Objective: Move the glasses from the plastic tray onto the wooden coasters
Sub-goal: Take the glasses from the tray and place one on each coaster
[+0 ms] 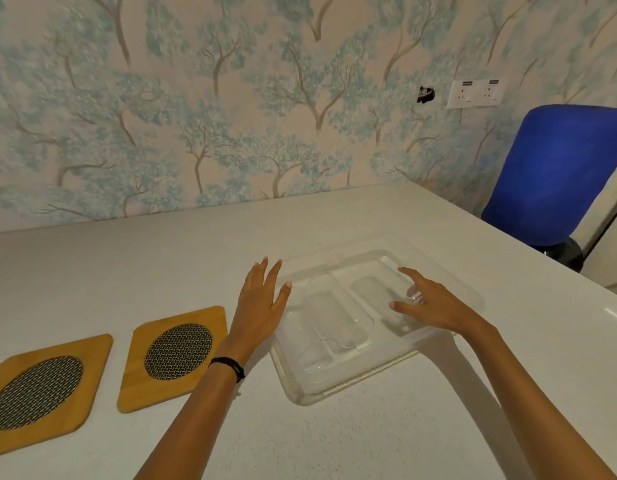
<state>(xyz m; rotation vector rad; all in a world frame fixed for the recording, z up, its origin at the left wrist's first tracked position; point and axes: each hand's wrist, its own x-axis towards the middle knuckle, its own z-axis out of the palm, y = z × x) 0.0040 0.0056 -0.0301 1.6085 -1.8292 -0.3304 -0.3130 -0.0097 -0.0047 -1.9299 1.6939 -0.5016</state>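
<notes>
A clear plastic tray (301, 393) lies on the white table, right of centre. Two clear glasses seem to lie on their sides in it, one on the left (334, 329) and one on the right (371, 289); both are faint and hard to make out. My right hand (433, 306) hovers over the tray's right part, thumb and fingers spread around the right glass's end; I cannot tell whether they touch it. My left hand (262, 303) is flat and open at the tray's left edge, holding nothing. Two wooden coasters with mesh centres, the near-left one (92, 351) and the other (144, 393), lie left of the tray, both bare.
The table (334, 441) meets a wallpapered wall at the back. Its right edge runs diagonally, with a blue chair (556, 174) beyond it. A white socket plate (473, 93) is on the wall.
</notes>
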